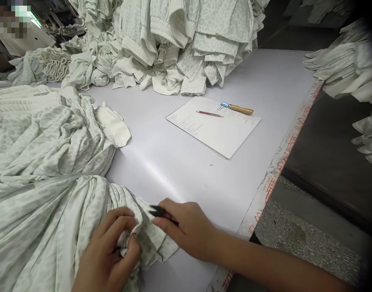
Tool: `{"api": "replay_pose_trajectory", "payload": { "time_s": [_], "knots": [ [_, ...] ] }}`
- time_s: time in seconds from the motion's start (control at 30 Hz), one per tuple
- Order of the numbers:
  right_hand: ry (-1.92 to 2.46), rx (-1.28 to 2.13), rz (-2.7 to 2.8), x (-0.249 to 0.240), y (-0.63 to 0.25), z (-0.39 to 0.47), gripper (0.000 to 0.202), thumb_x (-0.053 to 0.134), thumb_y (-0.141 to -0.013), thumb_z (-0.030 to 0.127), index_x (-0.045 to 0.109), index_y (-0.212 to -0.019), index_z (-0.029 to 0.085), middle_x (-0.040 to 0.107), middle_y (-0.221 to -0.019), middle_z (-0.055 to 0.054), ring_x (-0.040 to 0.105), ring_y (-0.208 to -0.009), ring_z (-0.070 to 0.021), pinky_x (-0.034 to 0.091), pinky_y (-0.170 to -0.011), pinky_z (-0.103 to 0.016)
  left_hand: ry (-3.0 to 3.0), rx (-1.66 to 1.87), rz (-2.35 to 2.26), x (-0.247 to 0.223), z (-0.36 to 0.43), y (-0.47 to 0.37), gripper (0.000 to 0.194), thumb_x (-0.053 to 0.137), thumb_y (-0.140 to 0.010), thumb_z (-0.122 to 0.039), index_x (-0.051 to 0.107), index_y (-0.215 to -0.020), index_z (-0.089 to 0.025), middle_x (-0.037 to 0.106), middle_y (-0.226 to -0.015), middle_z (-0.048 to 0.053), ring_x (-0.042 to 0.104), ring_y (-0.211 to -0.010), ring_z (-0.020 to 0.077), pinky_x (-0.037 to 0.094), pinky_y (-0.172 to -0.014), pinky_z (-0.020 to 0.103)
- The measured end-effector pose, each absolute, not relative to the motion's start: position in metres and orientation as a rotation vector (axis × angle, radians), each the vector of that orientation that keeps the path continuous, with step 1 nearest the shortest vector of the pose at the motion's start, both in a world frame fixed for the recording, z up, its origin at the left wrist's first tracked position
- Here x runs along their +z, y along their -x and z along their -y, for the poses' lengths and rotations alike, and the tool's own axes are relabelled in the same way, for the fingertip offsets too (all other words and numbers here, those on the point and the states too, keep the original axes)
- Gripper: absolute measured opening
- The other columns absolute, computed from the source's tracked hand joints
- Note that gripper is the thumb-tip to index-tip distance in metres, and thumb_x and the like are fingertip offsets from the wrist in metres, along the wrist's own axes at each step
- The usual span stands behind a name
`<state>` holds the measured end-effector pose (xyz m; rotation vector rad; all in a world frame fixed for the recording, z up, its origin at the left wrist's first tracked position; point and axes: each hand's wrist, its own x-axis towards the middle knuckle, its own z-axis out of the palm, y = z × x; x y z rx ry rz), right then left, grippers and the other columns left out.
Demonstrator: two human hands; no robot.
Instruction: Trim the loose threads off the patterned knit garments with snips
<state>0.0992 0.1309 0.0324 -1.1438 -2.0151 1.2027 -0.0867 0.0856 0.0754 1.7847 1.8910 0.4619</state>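
Note:
Pale green spotted fabric point(52, 227) lies heaped in folds across the near left of the table. My left hand point(113, 247) pinches an edge of it between thumb and fingers. Just to the right, my right hand point(186, 227) is closed around small black thread snips point(157, 211), their blades pointing left toward the fabric. Most of the snips' handle is hidden in the palm. The tip is close to the cloth; whether it touches I cannot tell. A loose flap of the same fabric point(157, 239) hangs between both hands.
A sheaf of paper point(213, 138) on the white table point(149, 162) bears a pencil point(209, 114), a blue binder clip point(224, 105) and a wooden-handled tool point(242, 109). Garment piles point(174, 36) stand behind. The taped table edge point(283, 150) runs along the right, with more garments point(353, 61) beyond.

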Motion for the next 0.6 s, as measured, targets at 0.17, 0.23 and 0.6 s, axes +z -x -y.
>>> {"api": "replay_pose_trajectory", "payload": {
  "time_s": [0.17, 0.23, 0.6],
  "knots": [
    [1.26, 1.374, 1.75, 0.026, -0.119, -0.137, 0.027, 0.041, -0.096, 0.043, 0.042, -0.08, 0.022, 0.046, -0.062, 0.006, 0.042, -0.054, -0.0107, 0.029, -0.05, -0.021, -2.176, 0.242, -1.632, 0.071, -0.09, 0.079, 0.01, 0.036, -0.087, -0.022, 0.044, -0.082, -0.024, 0.057, -0.085, 0.001, 0.057, -0.074, 0.0157, 0.043, -0.065, 0.028],
    [1.262, 1.417, 1.714, 0.024, -0.122, -0.136, 0.027, 0.041, -0.096, 0.043, 0.042, -0.079, 0.022, 0.047, -0.063, 0.006, 0.042, -0.055, -0.0109, 0.029, -0.051, -0.021, -2.32, 0.013, -1.58, 0.065, -0.093, 0.07, 0.007, 0.043, -0.086, -0.026, 0.047, -0.08, -0.022, 0.056, -0.071, 0.0, 0.056, -0.065, 0.0188, 0.043, -0.061, 0.032],
    [1.173, 1.417, 1.905, 0.029, -0.119, -0.12, 0.027, 0.049, -0.093, 0.04, 0.041, -0.075, 0.021, 0.042, -0.06, 0.007, 0.039, -0.053, -0.0093, 0.025, -0.049, -0.02, -1.829, 0.269, -1.802, 0.06, -0.092, 0.088, 0.032, 0.048, -0.086, -0.048, 0.062, -0.101, -0.024, 0.072, -0.089, 0.001, 0.067, -0.076, 0.0167, 0.053, -0.068, 0.024]
  ]
}}
